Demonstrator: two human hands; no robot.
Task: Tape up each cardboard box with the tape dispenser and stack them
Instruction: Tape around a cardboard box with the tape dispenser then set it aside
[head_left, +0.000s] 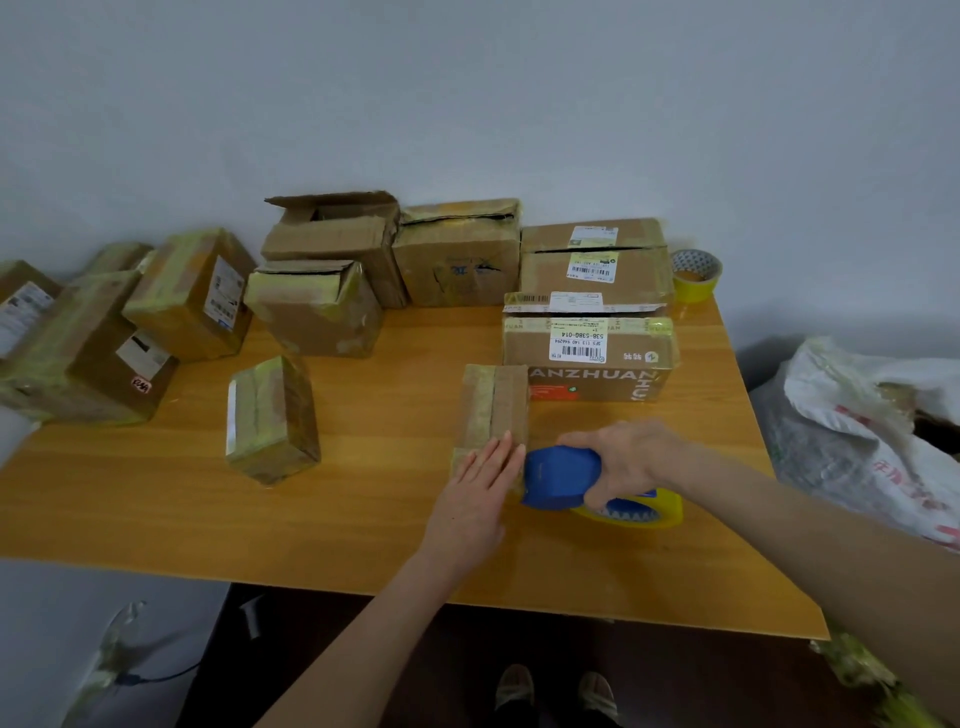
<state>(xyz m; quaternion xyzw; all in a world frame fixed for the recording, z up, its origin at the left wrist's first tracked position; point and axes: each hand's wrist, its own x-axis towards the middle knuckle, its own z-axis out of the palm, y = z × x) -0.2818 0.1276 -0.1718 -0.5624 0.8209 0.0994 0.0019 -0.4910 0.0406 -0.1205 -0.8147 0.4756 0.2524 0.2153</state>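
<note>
A small flat cardboard box (493, 405) lies near the middle of the wooden table (363, 519). My left hand (480, 493) rests flat on its near end, fingers straight. My right hand (623, 460) grips the blue tape dispenser (558, 478) with its yellow tape roll (639, 512), held at the box's near right corner. Another small taped box (272, 418) stands to the left. Several more cardboard boxes line the back, some with open flaps (332, 228), and taped ones are piled at the left (83, 353).
A spare yellow tape roll (696, 275) sits at the back right corner. A printed box (589, 358) lies just behind the small box. White plastic sacks (872, 431) stand right of the table. My feet (556, 691) show below the near edge.
</note>
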